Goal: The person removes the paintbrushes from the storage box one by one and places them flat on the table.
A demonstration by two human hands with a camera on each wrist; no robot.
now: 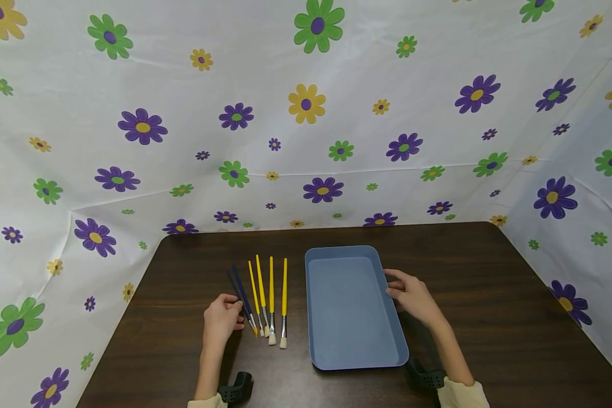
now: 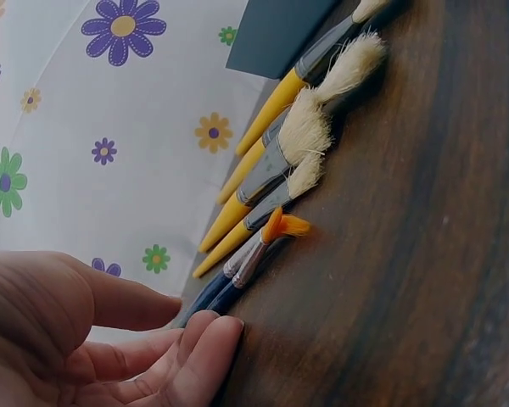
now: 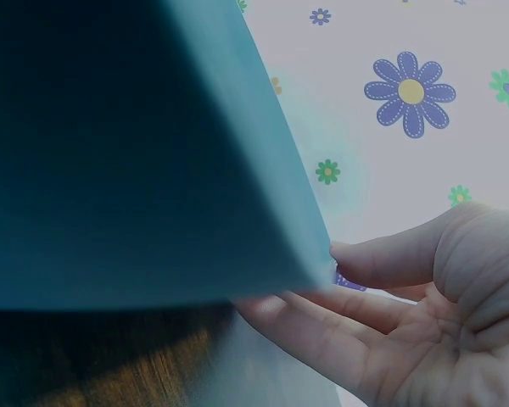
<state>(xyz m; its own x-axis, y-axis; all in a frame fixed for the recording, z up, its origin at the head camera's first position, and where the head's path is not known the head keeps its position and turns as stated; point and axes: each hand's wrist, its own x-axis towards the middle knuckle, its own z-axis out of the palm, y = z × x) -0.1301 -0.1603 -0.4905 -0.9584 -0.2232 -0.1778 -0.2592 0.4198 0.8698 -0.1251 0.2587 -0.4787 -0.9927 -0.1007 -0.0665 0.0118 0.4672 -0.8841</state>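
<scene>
My left hand [image 1: 221, 318] is at the handles of two navy paintbrushes [image 1: 242, 289], at the left end of a row of brushes. In the left wrist view its thumb and curled fingertips close about the navy handles [image 2: 205, 297], below the orange bristles. Beside them lie several yellow-handled paintbrushes [image 1: 271, 283] with pale bristles, pointing toward me. My right hand [image 1: 413, 297] grips the right side of a blue-grey rectangular tray [image 1: 354, 311]. In the right wrist view the thumb presses the tray's wall [image 3: 301, 203], while fingers reach under its lower edge.
The dark wooden table [image 1: 494, 317] runs back to a flower-printed white cloth [image 1: 265, 79], which hangs behind and along both sides. A black wrist strap [image 1: 237, 388] is on the left wrist, another [image 1: 425, 375] on the right.
</scene>
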